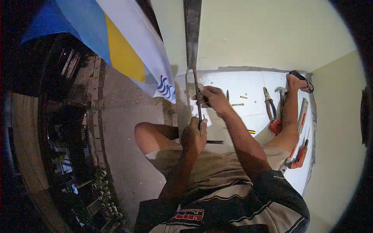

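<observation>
A dark narrow rod (198, 105) runs downward from the end of a wider dark metal bar (192, 35). My left hand (194, 138) is closed round the rod's lower part, thumb up. Higher on the rod, my right hand (213, 99) has its curled fingers at the rod, gripping it; some fingertips are hidden. Beside them on the white ledge (248, 77) lie several small brass-coloured pins (237, 104), pliers (269, 105) with dark handles, and a short black bar (215, 142).
A hammer (280, 93), red tool (276, 126), level (302, 116) and red drill (300, 157) lie on the right by my leg and sandalled foot, beside a pale wall (342, 108). A coloured flag (128, 58) hangs upper left, above a paved street (132, 108) far below the ledge's edge.
</observation>
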The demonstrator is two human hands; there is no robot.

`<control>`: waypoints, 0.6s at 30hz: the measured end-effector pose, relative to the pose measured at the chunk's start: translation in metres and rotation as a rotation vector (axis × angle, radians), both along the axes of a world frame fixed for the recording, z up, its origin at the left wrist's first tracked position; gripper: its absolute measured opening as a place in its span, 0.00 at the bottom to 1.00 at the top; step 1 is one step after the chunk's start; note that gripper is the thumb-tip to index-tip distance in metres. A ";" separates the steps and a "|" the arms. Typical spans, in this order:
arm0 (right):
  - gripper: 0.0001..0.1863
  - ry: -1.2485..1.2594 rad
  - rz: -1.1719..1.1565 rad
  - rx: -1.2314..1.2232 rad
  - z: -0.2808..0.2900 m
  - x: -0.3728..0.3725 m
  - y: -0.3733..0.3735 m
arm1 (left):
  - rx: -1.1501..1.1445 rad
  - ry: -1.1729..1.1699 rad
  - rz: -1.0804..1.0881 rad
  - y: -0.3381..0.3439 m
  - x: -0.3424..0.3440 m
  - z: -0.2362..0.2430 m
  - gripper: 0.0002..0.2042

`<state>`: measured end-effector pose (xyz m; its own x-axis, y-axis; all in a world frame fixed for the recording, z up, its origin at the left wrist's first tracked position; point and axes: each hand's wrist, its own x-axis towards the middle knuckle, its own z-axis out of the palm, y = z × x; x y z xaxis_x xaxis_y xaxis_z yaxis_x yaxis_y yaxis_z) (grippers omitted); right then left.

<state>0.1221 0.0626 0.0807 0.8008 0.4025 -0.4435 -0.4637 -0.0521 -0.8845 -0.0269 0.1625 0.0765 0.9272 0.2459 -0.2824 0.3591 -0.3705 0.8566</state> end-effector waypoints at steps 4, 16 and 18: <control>0.20 -0.708 0.217 -0.474 0.079 -0.056 -0.043 | 0.243 -0.121 0.002 -0.003 0.002 -0.008 0.14; 0.19 -1.052 0.595 -0.830 0.006 -0.124 -0.055 | 0.325 0.113 -0.251 0.025 0.020 0.056 0.20; 0.15 -0.925 0.430 -0.460 -0.040 -0.131 -0.050 | 0.427 0.165 -0.355 0.036 0.012 0.090 0.21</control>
<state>-0.0087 0.0131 0.0406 0.7332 0.6761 0.0727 0.4978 -0.4609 -0.7347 -0.0154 0.1982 0.1669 0.9257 0.0523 -0.3746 0.2665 -0.7932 0.5476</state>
